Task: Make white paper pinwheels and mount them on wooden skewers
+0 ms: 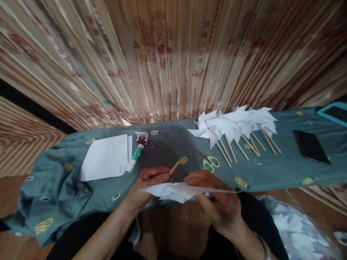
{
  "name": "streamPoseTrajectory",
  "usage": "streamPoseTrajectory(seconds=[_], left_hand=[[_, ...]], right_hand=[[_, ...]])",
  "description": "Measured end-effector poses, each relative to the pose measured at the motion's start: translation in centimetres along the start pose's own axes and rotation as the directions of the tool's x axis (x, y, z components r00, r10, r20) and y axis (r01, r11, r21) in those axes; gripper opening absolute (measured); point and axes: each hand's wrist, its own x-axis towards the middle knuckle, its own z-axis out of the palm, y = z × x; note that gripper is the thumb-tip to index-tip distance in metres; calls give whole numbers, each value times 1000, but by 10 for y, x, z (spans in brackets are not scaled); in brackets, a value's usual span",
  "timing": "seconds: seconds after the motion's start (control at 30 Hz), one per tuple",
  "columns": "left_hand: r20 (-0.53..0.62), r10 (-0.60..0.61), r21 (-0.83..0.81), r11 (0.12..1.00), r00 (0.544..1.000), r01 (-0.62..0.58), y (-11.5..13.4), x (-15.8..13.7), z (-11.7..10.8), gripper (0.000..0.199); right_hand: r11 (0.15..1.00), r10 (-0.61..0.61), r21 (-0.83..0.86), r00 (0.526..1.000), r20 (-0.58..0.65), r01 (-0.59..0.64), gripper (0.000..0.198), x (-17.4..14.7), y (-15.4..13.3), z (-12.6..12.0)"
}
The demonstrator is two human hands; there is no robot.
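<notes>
A white paper pinwheel (176, 190) is held over the table's near edge, seen nearly edge-on. My left hand (153, 180) is closed around a thin wooden stick (175, 167), whose tip points up and away past the thumb. On the other side, my right hand (217, 200) grips the paper blades, fingers behind and thumb in front. Whether a pin sits at the pinwheel's centre is hidden. Just beyond the hands lie scissors (210, 163) with pale green handles.
Several finished pinwheels (233, 124) with wooden sticks lie at the back right. A stack of white paper (105, 157), a glue stick (135, 157) and a small red box (142, 138) sit left. A black phone (311, 147) rests right. A plastic bag (296, 227) of white paper pieces stands lower right.
</notes>
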Motion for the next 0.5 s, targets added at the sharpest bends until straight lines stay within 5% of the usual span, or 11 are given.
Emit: streamPoseTrajectory(seconds=[0.27,0.5], left_hand=[[77,84,92,992,993,-91,1,-2,7,27],[42,143,148,978,989,-147,10,7,-2,25]], right_hand=[[996,-87,-37,994,-64,85,27,4,0,2],[990,-138,-4,989,54,138,23,6,-4,-2]])
